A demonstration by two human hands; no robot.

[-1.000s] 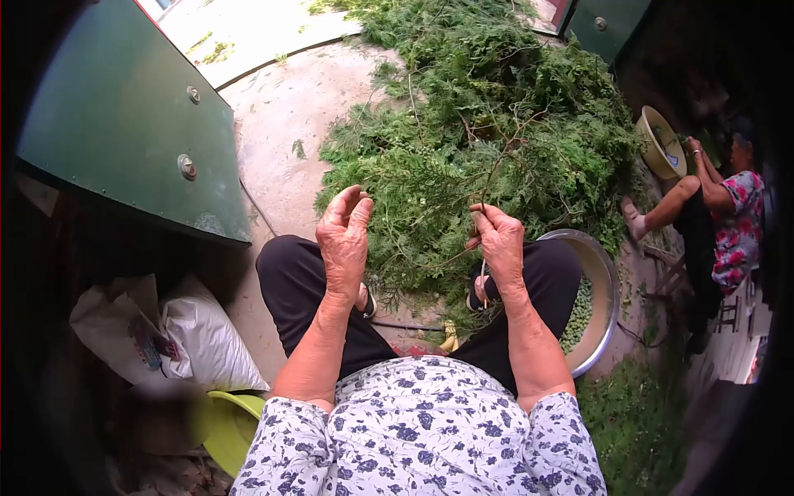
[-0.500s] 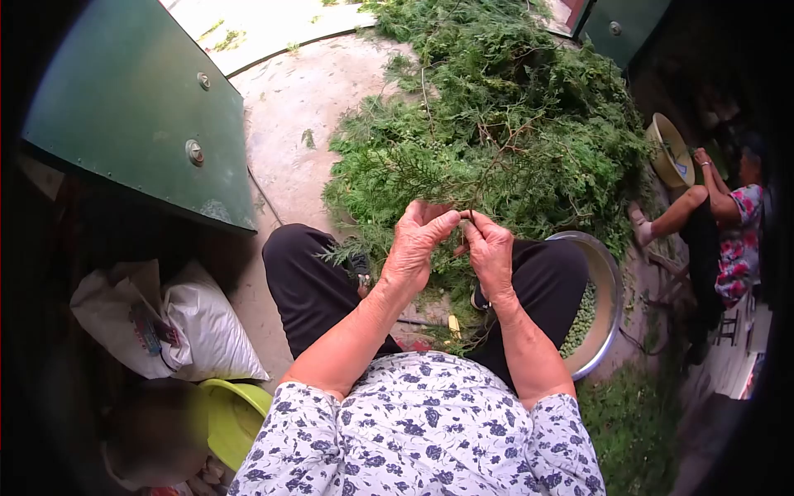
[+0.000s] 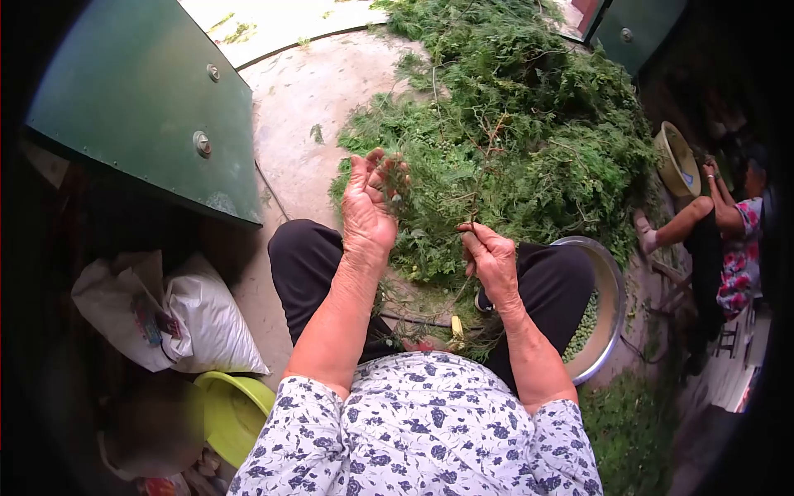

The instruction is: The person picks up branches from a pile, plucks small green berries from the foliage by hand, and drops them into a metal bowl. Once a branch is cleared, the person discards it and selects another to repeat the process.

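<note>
My right hand (image 3: 491,258) pinches the thin stem of a green leafy twig (image 3: 463,207) above my lap. My left hand (image 3: 369,204) is raised to the left of it, fingers curled around a small tuft of green foliage. Behind both hands lies a big heap of cut green branches (image 3: 529,124) on the concrete floor. At my right knee stands a metal basin (image 3: 608,281) holding small green seeds (image 3: 584,322).
A green metal door leaf (image 3: 141,107) stands open on the left. White sacks (image 3: 178,318) and a yellow-green tub (image 3: 231,409) sit at lower left. Another person (image 3: 728,240) sits at the right with a yellow bowl (image 3: 676,157). More greenery lies at lower right.
My left hand met my right hand at the twig, then pulled away up and left with a tuft of foliage. My right hand stayed on the stem.
</note>
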